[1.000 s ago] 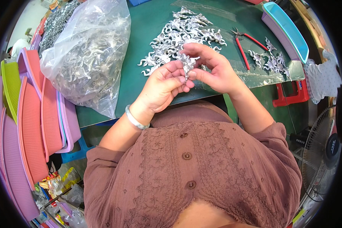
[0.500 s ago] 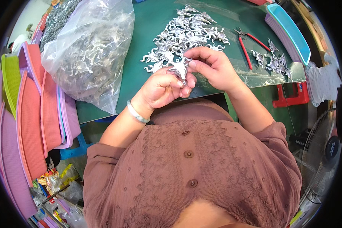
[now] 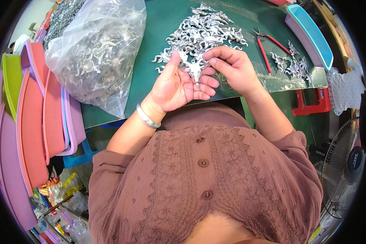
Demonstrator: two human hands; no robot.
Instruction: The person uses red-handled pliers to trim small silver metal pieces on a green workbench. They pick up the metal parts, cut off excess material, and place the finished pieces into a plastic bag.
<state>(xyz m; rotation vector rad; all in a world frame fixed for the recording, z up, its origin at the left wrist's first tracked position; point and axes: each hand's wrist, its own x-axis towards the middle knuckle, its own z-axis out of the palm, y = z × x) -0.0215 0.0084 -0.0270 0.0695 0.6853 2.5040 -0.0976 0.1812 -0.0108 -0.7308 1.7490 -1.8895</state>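
A silver bull-skull pendant (image 3: 194, 70) with curved horns lies over the fingers of my left hand (image 3: 178, 83). That hand is palm up, its thumb lifted away and its fingers spread. My right hand (image 3: 234, 70) pinches the pendant's right horn tip between thumb and forefinger, the other fingers curled. Just beyond both hands, a heap of similar silver pendants (image 3: 203, 34) spreads over the green table (image 3: 156, 20).
At the left stand a clear plastic bag (image 3: 99, 57) full of metal pieces and stacked coloured baskets (image 3: 32, 130). Red-handled pliers (image 3: 264, 55) lie to the right beside a few pendants (image 3: 297, 69). A blue and purple basket (image 3: 309, 34) stands behind them; a fan (image 3: 341, 162) is at far right.
My left hand has opened, its thumb moving off the pendant and its fingers stretching out flatter beneath it. The right hand still pinches the pendant, shifted slightly to the right.
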